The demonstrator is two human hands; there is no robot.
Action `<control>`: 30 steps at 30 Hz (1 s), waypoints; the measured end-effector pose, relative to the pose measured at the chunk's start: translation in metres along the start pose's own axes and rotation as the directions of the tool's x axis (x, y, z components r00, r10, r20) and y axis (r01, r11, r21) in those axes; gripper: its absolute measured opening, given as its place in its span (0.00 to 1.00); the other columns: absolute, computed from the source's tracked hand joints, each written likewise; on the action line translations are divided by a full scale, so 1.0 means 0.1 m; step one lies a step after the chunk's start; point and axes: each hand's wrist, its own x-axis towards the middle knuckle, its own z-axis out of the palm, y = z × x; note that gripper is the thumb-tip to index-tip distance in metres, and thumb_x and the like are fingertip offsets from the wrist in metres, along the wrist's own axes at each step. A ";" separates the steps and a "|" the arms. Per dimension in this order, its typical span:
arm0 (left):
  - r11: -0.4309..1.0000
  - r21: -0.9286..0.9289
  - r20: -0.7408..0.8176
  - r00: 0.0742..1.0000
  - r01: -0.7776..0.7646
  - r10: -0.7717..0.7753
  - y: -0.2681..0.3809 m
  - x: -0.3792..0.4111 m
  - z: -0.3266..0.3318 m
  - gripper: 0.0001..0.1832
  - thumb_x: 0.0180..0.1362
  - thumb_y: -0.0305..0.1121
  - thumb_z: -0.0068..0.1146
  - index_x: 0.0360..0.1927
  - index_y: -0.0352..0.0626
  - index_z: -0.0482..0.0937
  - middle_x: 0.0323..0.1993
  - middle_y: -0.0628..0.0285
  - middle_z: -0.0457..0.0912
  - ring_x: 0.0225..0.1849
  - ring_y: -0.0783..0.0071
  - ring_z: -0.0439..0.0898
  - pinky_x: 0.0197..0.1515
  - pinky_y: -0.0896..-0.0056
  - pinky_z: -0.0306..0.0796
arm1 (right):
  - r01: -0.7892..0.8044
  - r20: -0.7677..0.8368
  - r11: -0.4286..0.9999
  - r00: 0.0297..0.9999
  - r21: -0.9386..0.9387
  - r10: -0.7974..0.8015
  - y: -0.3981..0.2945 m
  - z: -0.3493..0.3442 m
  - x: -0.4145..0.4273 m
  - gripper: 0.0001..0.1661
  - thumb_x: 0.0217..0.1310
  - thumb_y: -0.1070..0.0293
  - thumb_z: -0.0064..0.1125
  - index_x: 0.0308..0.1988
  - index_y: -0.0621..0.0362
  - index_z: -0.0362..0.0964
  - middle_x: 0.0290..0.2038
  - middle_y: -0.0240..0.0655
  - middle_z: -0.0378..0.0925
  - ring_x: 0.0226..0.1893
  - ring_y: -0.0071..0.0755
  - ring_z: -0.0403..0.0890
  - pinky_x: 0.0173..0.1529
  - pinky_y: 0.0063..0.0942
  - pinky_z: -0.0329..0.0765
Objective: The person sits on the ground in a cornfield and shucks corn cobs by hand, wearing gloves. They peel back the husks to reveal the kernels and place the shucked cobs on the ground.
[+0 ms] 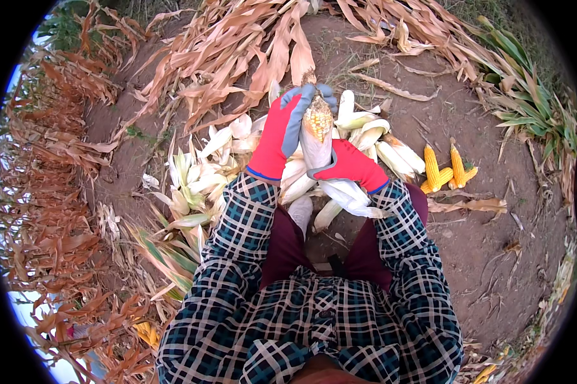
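Both of my hands wear red gloves with grey palms. An ear of maize (318,121) is held upright in front of me, its tip bare with yellow kernels and some darker, patchy ones. Around its lower part the pale husk (315,150) still clings, and a peeled flap (348,197) hangs down beneath my right hand. My left hand (282,127) grips the ear near the tip, some fingers hidden behind it. Lower down, my right hand (351,163) is closed around the husk. Ears in pale husks (401,156) lie just beyond my right hand.
Several bare yellow cobs (432,169) lie crossed on the soil to the right. Loose husks (211,177) are heaped at the left. Dry maize stalks (250,53) spread across the ground ahead, with green leaves (523,96) at far right. Dry maize plants (48,168) line the left side.
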 end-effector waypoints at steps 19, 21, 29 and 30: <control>0.840 -0.537 -0.353 0.925 -0.078 -0.140 -0.16 0.08 0.02 0.17 0.67 0.47 0.44 0.29 0.46 0.69 0.13 0.76 0.56 0.15 0.82 0.54 0.24 0.75 0.60 | 0.051 -0.129 0.994 0.991 0.101 -0.038 0.22 0.07 0.09 0.47 0.35 0.49 0.75 0.50 0.69 0.69 0.44 0.46 0.78 0.46 0.39 0.78 0.52 0.33 0.72; 0.832 -0.540 -0.454 0.876 -0.124 -0.164 -0.12 0.11 -0.04 0.20 0.66 0.51 0.43 0.30 0.45 0.71 0.12 0.77 0.50 0.14 0.82 0.51 0.21 0.75 0.56 | 0.024 -0.169 0.973 0.985 0.230 0.016 0.14 0.16 0.13 0.47 0.35 0.49 0.76 0.50 0.70 0.69 0.43 0.45 0.78 0.46 0.35 0.77 0.52 0.30 0.72; 0.953 -0.267 -0.583 0.811 -0.144 -0.041 -0.09 0.16 0.02 0.28 0.64 0.58 0.40 0.27 0.41 0.71 0.12 0.73 0.50 0.14 0.79 0.50 0.19 0.72 0.51 | 0.254 -0.437 0.586 0.879 0.769 0.192 0.22 0.20 0.37 0.24 0.57 0.57 0.64 0.47 0.63 0.72 0.34 0.30 0.76 0.35 0.25 0.76 0.43 0.25 0.73; 0.968 -0.233 -0.540 0.841 -0.094 -0.048 -0.15 0.15 0.06 0.28 0.64 0.58 0.38 0.27 0.41 0.71 0.12 0.73 0.51 0.13 0.79 0.49 0.19 0.72 0.52 | 0.280 -0.457 0.539 0.860 0.794 0.226 0.25 0.14 0.37 0.23 0.58 0.57 0.63 0.47 0.62 0.72 0.34 0.32 0.77 0.36 0.26 0.77 0.45 0.25 0.74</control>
